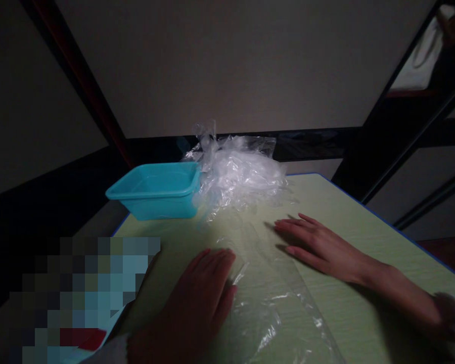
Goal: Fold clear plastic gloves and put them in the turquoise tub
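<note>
A clear plastic bag (273, 308) lies spread flat on the pale green table, its lower end running out of view. My left hand (208, 288) rests palm down on the left side of this bag, fingers stretched forward and nothing gripped. To the right, my right hand (311, 242) is held low beside the bag's upper right edge, fingers extended and slightly apart; whether it touches the table I cannot tell. Beyond both hands sits a crumpled heap of clear plastic bags (242, 174).
A turquoise plastic basin (163, 205) stands at the table's far left corner, against the heap. The table (364, 242) has a blue edge. A pixelated area covers the lower left, with something light blue and red beside it. Pale panels (227, 65) rise behind.
</note>
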A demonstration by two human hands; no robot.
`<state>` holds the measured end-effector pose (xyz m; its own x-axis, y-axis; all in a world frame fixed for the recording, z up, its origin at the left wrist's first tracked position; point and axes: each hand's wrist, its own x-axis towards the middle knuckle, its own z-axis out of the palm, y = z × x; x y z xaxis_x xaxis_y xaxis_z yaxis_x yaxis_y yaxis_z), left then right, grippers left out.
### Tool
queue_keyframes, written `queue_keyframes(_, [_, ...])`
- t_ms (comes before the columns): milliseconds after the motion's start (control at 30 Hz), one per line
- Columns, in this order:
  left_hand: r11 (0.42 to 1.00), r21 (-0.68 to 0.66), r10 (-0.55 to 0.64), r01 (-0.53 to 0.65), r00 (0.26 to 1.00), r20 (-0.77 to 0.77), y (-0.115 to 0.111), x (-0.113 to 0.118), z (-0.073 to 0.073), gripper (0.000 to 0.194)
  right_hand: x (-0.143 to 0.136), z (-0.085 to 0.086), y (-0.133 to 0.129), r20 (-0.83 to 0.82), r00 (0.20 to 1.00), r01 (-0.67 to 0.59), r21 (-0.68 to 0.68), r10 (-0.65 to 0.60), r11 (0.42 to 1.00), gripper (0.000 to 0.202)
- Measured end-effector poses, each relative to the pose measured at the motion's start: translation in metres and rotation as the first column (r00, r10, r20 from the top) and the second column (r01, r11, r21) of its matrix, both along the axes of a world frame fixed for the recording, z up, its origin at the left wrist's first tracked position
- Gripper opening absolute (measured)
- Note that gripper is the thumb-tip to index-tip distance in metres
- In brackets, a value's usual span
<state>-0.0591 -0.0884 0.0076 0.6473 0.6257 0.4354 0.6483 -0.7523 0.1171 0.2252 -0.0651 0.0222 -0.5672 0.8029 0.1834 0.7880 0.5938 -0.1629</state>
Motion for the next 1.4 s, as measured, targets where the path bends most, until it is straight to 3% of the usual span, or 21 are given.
queue_keyframes(167, [0.995,-0.085,0.040,-0.048,0.995,-0.092,0.002,0.002,-0.001,0.047,-0.001,-0.004,0.000,-0.011,0.999,0.041,0.032,-0.041,0.999,0.056])
queue_keyframes(300, [0.994,-0.090,0.057,-0.068,0.992,-0.116,0.000,-0.001,-0.005,0.054,-0.004,0.000,-0.002,-0.019,1.000,0.003,0.017,-0.003,1.000,0.056])
queue_keyframes(433, [0.992,-0.119,-0.046,0.033,0.993,-0.112,0.000,-0.004,-0.005,0.057,-0.011,0.005,-0.006,-0.030,0.993,-0.116,-0.040,0.115,0.992,0.053])
queue_keyframes(533, [0.960,-0.251,-0.164,0.125,0.976,-0.144,0.000,-0.003,-0.002,0.065,-0.016,0.005,-0.009,-0.019,0.976,-0.217,-0.096,0.216,0.971,0.062])
queue_keyframes(700, [0.908,-0.411,-0.183,0.078,0.958,-0.223,0.004,0.000,0.002,0.071,-0.018,-0.001,-0.011,0.050,0.960,-0.265,-0.173,0.277,0.949,0.077])
queue_keyframes(833, [0.916,-0.393,-0.172,0.077,0.962,-0.212,0.003,0.001,0.002,0.076,-0.016,-0.003,-0.011,0.078,0.956,-0.261,-0.208,0.282,0.943,0.078])
queue_keyframes(1000, [0.930,-0.330,-0.229,0.162,0.958,-0.174,-0.006,0.002,0.003,0.073,-0.011,-0.004,-0.012,0.062,0.963,-0.251,-0.143,0.262,0.957,0.081])
queue_keyframes(1400, [0.909,-0.380,-0.267,0.172,0.939,-0.215,-0.010,0.001,0.003,0.069,-0.006,-0.010,-0.008,0.047,0.969,-0.239,-0.074,0.243,0.968,0.083])
